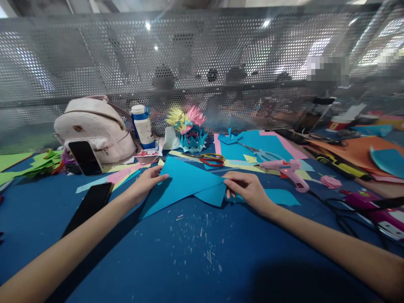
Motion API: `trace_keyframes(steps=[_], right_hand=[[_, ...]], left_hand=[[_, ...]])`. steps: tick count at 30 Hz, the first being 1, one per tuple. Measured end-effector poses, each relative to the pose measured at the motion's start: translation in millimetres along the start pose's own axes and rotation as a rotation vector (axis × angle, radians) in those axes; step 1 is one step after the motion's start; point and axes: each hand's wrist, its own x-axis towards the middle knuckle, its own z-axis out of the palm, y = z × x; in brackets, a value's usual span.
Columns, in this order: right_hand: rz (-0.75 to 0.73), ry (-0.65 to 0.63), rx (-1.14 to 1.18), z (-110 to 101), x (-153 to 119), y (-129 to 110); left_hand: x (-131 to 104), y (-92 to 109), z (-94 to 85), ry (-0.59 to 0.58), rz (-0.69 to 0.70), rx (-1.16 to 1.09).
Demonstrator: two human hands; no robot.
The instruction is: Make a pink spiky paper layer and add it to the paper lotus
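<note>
A blue sheet of paper (179, 181), partly folded over, is held above the blue table (189, 261). At its left edge my left hand (150, 180) pinches it between thumb and fingers. My right hand (244, 187) pinches the sheet's right corner, its fingers closed. Another blue piece of paper (280, 196) lies on the table beside and beyond my right hand. Small paper scraps (202, 233) are scattered on the table nearer to me.
A pink glue gun (288, 168), blue-handled scissors (268, 155) and red-handled scissors (212, 160) lie behind. Farther back stand a backpack (94, 126), a bottle (143, 126) and paper flowers (191, 130). Phones (91, 204) are at left, a purple power strip (375, 212) at right.
</note>
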Motion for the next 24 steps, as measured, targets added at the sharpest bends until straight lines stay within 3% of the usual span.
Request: trace_keyframes(steps=[5, 10, 12, 16, 18, 20, 24], right_hand=[[0.041, -0.099, 0.100, -3.0, -2.4, 8.7], [0.446, -0.112, 0.494, -6.1, -5.1, 18.2], [0.532, -0.228, 0.644, -6.1, -3.8, 12.2], [0.480, -0.563, 0.818, 2.3, -0.9, -5.8], [0.475, -0.703, 0.784, 10.6, 0.0, -11.7], [0.448, -0.755, 0.664, 19.4, 2.9, -14.4], [0.257, -0.567, 0.255, 30.7, 20.9, -17.1]], left_hand=[[-0.1, 0.1, 0.4, -0.036, -0.005, -0.110], [-9.2, 7.6, 5.0, -0.258, -0.047, -0.221], [-14.9, 11.1, 9.4, -0.372, -0.059, -0.247], [-25.1, 16.0, 18.9, -0.637, -0.106, -0.138], [-28.5, 17.6, 22.6, -0.734, -0.120, -0.015], [-30.3, 18.5, 24.8, -0.786, -0.102, 0.127], [-29.2, 19.2, 23.8, -0.805, 0.000, 0.447]])
